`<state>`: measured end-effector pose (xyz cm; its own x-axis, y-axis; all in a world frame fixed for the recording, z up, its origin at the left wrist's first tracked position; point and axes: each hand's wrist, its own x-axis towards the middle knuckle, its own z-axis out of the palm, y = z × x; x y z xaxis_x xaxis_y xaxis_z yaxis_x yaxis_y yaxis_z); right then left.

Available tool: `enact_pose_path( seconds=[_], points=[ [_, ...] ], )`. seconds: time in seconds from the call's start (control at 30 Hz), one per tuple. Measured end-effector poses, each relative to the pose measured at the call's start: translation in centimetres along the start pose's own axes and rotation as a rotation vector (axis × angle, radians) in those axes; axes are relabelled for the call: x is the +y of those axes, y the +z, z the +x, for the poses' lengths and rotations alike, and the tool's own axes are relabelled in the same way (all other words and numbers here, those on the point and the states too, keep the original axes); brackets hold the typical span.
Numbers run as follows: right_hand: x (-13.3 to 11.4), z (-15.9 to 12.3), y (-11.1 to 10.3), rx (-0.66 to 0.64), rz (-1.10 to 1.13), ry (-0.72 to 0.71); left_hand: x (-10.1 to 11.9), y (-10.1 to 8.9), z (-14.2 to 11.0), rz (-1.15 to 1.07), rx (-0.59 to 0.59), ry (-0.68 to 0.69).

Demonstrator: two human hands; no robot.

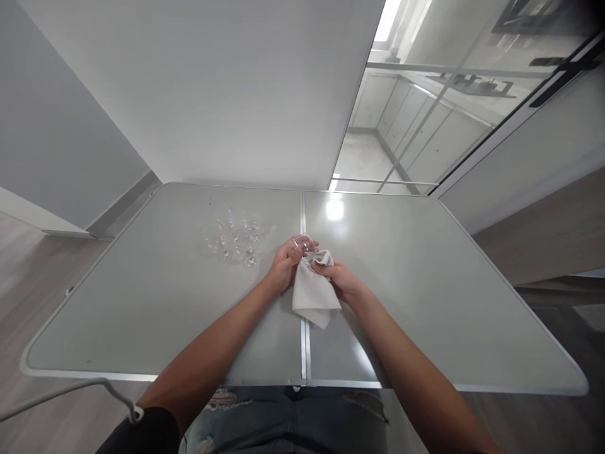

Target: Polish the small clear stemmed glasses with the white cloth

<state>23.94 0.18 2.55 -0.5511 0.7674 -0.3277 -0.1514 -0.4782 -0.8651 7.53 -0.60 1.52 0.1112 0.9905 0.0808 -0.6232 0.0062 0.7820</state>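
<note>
Evidently mid-wipe: one glass (305, 242)

Stemware cluster (242, 237) toward far-left corner of table (401, 284); wiped or waiting, cannot tell. Mid-table, between side edges: left hand (286, 260) curled round the glass; right hand (338, 275) pinching white cloth (314, 293) against it, wiping seemingly unfinished.

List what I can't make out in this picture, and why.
Head view, held glass: partly hidden by the left hand and the cloth.
Head view, right hand: some fingers hidden by the cloth.
Head view, glasses on the table: exact count unclear; small, transparent, overlapping.
Head view, white cable: one end cut off by the left edge.
</note>
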Motion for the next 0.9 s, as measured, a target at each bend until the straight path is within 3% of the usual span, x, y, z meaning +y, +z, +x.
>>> enact_pose_path(
  seconds=[0.07, 0.2, 0.27, 0.33, 0.47, 0.63, 0.77, 0.83, 0.9],
  points=[
    [0.3, 0.2, 0.1, 0.025, -0.104, -0.09, 0.0, -0.1, 0.1, 0.002, 0.012, 0.014],
    [0.9, 0.6, 0.2, 0.184, -0.664, -0.414, -0.2, -0.5, 0.3, 0.018, 0.021, 0.082],
    [1.0, 0.8, 0.1, 0.22, -0.781, -0.46, -0.3, -0.7, 0.4, 0.021, 0.027, 0.1],
    [1.0, 0.9, 0.0, 0.178, -0.695, -0.438, -0.3, -0.7, 0.4, 0.022, 0.037, 0.095],
    [1.3, 1.4, 0.0, 0.145, -0.276, -0.328, -0.2, -0.5, 0.3, 0.0, 0.032, 0.073],
    [1.6, 2.0, -0.5, 0.471, 0.018, -0.376, 0.2, -0.3, 0.3, 0.009, 0.048, 0.136],
    [1.0, 1.8, -1.4, 0.69, 0.204, -0.47, 0.8, -0.8, 0.5, 0.018, 0.177, 0.208],
    [0.8, 1.6, -1.2, 0.638, 0.224, -0.479, 1.0, -1.0, 0.6, 0.007, 0.225, 0.222],
    [0.7, 1.4, -0.3, 0.49, 0.254, -0.422, 0.9, -0.9, 0.7, 0.004, 0.23, 0.227]
  ],
)
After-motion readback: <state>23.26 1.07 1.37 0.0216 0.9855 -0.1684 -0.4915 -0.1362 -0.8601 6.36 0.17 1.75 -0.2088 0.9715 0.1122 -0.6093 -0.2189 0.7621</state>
